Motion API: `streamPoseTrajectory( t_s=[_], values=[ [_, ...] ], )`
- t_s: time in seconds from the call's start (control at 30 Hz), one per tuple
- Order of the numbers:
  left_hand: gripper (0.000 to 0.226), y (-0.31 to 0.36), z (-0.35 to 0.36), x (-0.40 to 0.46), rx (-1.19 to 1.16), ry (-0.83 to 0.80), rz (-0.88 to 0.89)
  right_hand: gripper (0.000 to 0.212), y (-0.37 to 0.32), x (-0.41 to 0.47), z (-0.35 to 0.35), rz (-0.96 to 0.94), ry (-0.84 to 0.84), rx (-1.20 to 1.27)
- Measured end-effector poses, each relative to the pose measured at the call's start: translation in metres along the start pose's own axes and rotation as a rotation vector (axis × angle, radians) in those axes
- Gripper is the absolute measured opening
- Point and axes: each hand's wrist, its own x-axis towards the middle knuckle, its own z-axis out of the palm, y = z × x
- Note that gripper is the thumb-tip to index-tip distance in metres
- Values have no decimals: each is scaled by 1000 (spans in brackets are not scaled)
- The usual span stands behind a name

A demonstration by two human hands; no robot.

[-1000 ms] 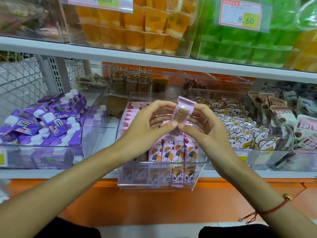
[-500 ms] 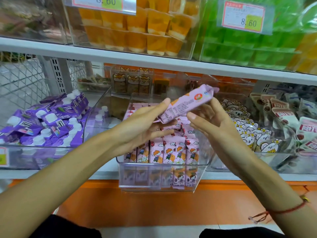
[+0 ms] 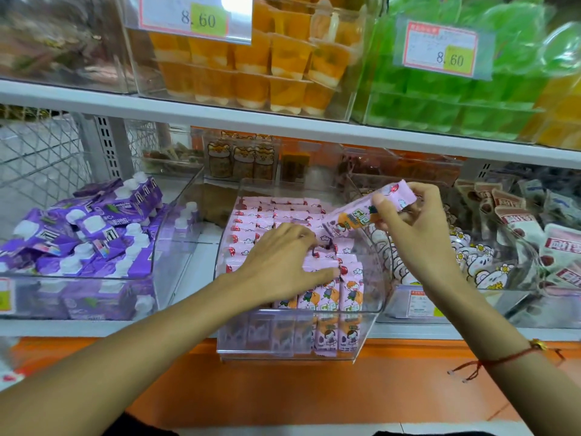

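My right hand (image 3: 418,234) has a pinch grip on a pink pack (image 3: 355,215), tilted above the bin (image 3: 283,335); my left hand (image 3: 279,259), unclenched below it, presses the rows (image 3: 276,212) flat, likely clearing a slot.

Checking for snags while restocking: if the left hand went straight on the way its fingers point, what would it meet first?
The left hand rests on the pink packets in the clear bin; going rightward, it would probably meet the bin's right wall, though depth is unclear.
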Motion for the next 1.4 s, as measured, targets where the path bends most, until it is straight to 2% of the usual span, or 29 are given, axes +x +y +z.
streamPoseTrajectory(
  t_s=[0.2, 0.37, 0.53, 0.7, 0.8, 0.9, 1.0, 1.13, 1.3, 1.4],
  values=[
    [65, -6, -1, -12, 47, 33, 79, 27, 3, 7, 6, -193, -204, -284],
    [61, -8, -2, -19, 29, 35, 86, 27, -14, 21, 4, -238, -517, -437],
    [58, -7, -4, -20, 7, 28, 86, 27, -27, 43, 12, -361, -619, -736],
    [61, -7, -3, -21, 6, 51, 79, 31, -6, 30, 38, -478, -755, -1117],
    [60, -8, -4, -24, -24, 75, 75, 30, 1, 26, 42, -526, -756, -1171],
    [42, -9, -10, -25, -79, 120, 77, 28, -5, 25, 33, -524, -701, -1104],
    [29, -9, -15, -25, -128, 85, 99, 23, -11, 17, 22, -539, -627, -1010],
    [33, -7, -14, -26, -87, 5, 140, 26, -3, 4, 24, -566, -624, -1096],
    [32, -7, -13, -26, -66, -12, 149, 25, 8, -3, 28, -590, -522, -1075],
    [32, -8, -11, -26, -72, -11, 150, 21, 10, -7, 27, -654, -406, -991]
  ],
)
